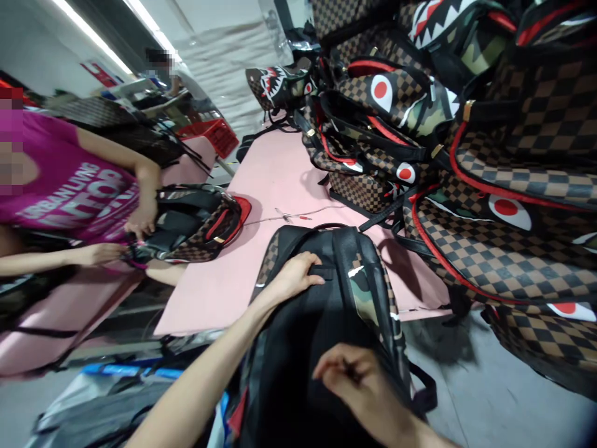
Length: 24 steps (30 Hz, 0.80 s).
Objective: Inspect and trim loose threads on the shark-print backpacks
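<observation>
Head view: a black backpack [298,336] is laid with its strapped back panel upward, its top supported on the pink table [209,305] and its lower end brought over the near edge towards the wearer. The step in hand is judged to be a handling or check of that panel and its straps. The left hand [295,275] is rested near the top, thumb and forefinger parted on either side of a short cross band [326,272]; a firm hold cannot be made out. The right hand [357,382] is held over the lower panel, fingers curled towards the thumb; because of blur, it cannot be told whether anything is pinched there. For a next move, the panel would seem to need steadying by the left hand, with clear contact made by the right. The panel is plain, dark and softly padded, flanked by brown checkered sides; at the right a camouflage patch [366,297] with white edging is shown, and a loose strap [425,389] is hung lower down.
</observation>
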Motion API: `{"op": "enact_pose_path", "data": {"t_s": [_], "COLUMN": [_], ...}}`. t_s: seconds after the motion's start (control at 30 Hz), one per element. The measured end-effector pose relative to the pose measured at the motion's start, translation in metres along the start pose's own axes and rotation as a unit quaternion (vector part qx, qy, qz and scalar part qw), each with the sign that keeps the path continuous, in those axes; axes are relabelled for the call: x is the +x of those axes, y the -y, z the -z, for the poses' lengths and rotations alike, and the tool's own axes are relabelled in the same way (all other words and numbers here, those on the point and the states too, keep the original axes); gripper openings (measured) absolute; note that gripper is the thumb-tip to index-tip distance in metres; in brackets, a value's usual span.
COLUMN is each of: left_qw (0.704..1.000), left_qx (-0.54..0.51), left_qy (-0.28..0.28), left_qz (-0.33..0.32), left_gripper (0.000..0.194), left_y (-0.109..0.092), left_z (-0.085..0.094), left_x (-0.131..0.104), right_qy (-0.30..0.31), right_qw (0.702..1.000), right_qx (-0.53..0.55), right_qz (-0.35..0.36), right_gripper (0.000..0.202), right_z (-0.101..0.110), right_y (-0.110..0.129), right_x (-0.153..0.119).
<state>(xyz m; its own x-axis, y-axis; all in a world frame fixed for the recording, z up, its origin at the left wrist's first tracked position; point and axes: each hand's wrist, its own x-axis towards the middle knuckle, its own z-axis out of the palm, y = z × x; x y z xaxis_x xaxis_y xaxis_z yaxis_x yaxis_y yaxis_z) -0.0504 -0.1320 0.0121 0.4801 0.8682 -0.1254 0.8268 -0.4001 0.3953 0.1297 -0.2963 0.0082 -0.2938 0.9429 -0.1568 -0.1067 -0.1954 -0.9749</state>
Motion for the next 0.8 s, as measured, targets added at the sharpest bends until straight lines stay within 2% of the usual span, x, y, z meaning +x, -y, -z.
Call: {"op": "enact_pose_path", "data": {"t_s": [0.03,0.07,0.1,0.13,0.17,0.2,0.23,0.27,0.33,0.4,0.47,0.57,0.63,0.73,0.8], "left_qw": [1.000,0.998,0.994,0.990,0.984,0.980,0.976,0.972,0.967,0.966,0.966,0.974,0.988,0.996,0.990], "left_qx": [0.015,0.031,0.046,0.059,0.069,0.077,0.083,0.089,0.090,0.075,0.050,0.024,0.029,0.062,0.068], "left_qy": [-0.027,-0.061,-0.097,-0.130,-0.160,-0.181,-0.194,-0.202,-0.208,-0.207,-0.204,-0.175,-0.118,-0.026,0.008], "left_qz": [0.002,0.000,-0.007,-0.018,-0.029,-0.043,-0.059,-0.077,-0.113,-0.139,-0.149,-0.140,-0.092,0.059,0.124], "left_gripper": [0.026,0.024,0.022,0.020,0.017,0.013,0.010,0.010,0.017,0.021,0.024,0.023,0.026,0.042,0.046], "left_y": [-0.004,-0.008,-0.012,-0.014,-0.015,-0.016,-0.015,-0.014,-0.012,-0.012,-0.012,-0.013,-0.013,-0.014,-0.014], "left_z": [-0.005,-0.012,-0.019,-0.026,-0.034,-0.041,-0.047,-0.053,-0.064,-0.072,-0.075,-0.066,-0.049,-0.017,-0.003], "left_x": [-0.005,-0.010,-0.017,-0.025,-0.033,-0.041,-0.050,-0.058,-0.074,-0.089,-0.101,-0.104,-0.091,-0.053,-0.025], "right_qy": [0.008,-0.020,-0.039,-0.074,-0.056,-0.088,-0.129,-0.122,-0.061,0.021,0.070,0.098,0.093,0.066,0.049], "right_qw": [1.000,0.999,0.993,0.974,0.945,0.914,0.893,0.880,0.851,0.809,0.761,0.699,0.674,0.670,0.665], "right_qx": [-0.012,-0.047,-0.103,-0.178,-0.261,-0.313,-0.340,-0.373,-0.458,-0.550,-0.620,-0.691,-0.715,-0.715,-0.711], "right_qz": [-0.010,0.006,0.051,0.118,0.187,0.243,0.264,0.268,0.248,0.208,0.175,0.156,0.159,0.190,0.222], "right_gripper": [0.033,0.033,0.029,0.027,0.023,0.022,0.024,0.031,0.041,0.041,0.035,0.026,0.022,0.020,0.018], "right_z": [-0.016,-0.023,-0.022,-0.012,0.003,0.022,0.041,0.057,0.077,0.078,0.069,0.054,0.047,0.038,0.032], "right_y": [-0.005,-0.012,-0.019,-0.023,-0.025,-0.023,-0.019,-0.013,0.000,0.009,0.011,0.010,0.010,0.010,0.008], "right_x": [0.004,0.012,0.023,0.035,0.048,0.059,0.068,0.076,0.083,0.084,0.083,0.081,0.079,0.072,0.064]}}
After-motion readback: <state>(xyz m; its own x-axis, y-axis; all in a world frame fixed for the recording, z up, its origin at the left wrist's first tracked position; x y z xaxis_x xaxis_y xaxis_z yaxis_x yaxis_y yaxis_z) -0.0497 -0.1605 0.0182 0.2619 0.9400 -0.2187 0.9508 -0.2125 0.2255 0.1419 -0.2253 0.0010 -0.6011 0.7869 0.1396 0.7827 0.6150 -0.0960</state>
